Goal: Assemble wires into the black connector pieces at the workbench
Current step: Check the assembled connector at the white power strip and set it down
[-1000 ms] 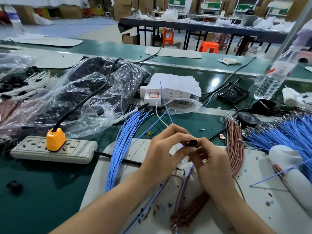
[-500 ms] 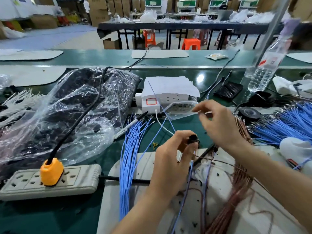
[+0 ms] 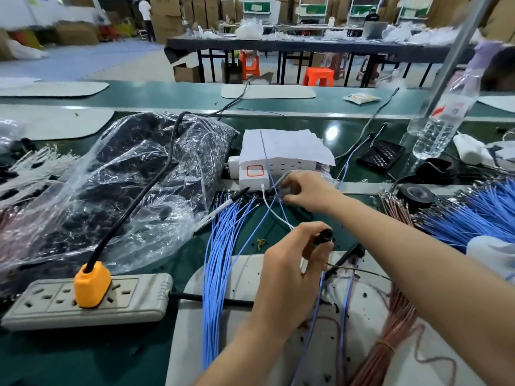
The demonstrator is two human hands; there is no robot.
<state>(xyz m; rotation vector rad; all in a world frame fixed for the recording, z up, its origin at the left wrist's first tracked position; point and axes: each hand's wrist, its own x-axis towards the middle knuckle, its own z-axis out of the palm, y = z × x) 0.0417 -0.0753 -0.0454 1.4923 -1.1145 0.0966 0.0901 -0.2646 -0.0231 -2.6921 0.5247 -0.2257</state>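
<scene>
Two hands work before the white power strip [image 3: 278, 165]: the left hand [image 3: 289, 274], nearer the person, has fingers clamped round the black connector [image 3: 324, 235]; the right hand [image 3: 303, 190] curls its fingers at the strip's front, hold unclear.

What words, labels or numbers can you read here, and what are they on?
None can be read.
Bottle label: red and dark marks, blurred.
White power strip: red outlined box, no letters.
Far packet: too small.
Green signs at the back: too blurred.
</scene>
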